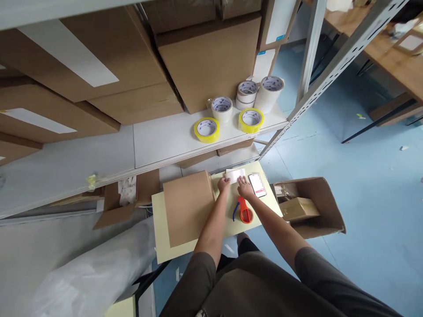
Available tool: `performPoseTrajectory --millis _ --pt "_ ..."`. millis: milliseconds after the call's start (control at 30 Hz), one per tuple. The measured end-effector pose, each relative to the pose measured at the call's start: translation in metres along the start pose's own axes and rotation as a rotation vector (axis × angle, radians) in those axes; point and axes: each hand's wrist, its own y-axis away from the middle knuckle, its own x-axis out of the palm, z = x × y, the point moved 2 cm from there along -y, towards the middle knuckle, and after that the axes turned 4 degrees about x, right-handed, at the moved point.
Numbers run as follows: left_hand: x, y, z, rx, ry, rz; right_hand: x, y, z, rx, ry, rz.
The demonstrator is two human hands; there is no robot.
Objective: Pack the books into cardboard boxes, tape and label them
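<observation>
A white slip of paper point(235, 175) lies at the far edge of the pale yellow table point(161, 240). My left hand point(224, 184) is closed on its near left corner, fingers bunched. At the near right edge of the slip, my right hand point(245, 188) rests with fingers stretched out, touching the paper. Right beside that hand is a phone point(257, 185) with a lit screen. An orange tape dispenser point(245, 212) sits just below the right hand, with a blue strip-like piece point(235, 212) beside it. Left of my arms lies a flat brown cardboard box point(188, 209).
A grey shelf point(165, 143) ahead carries large cartons point(211, 57) and several tape rolls point(221, 109). An open carton point(317, 202) with a smaller box inside stands right of the table. At lower left is a big translucent plastic bag point(99, 268).
</observation>
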Motion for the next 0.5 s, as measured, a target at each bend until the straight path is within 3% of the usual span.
performPoseTrajectory --millis 133,233,367,500 --pt "-0.001 0.005 -0.006 -0.106 0.008 -0.112 0.003 0.000 0.002 0.027 0.020 0.016" --pt "-0.006 0.013 -0.016 -0.104 0.027 -0.148 0.000 0.002 -0.004 0.004 -0.053 -0.022" --pt "-0.020 0.032 -0.033 -0.039 0.049 -0.155 -0.010 0.015 -0.013 -0.020 -0.240 -0.171" --pt "-0.051 0.059 -0.049 0.097 0.023 -0.135 -0.028 0.034 -0.017 0.026 -0.454 -0.310"
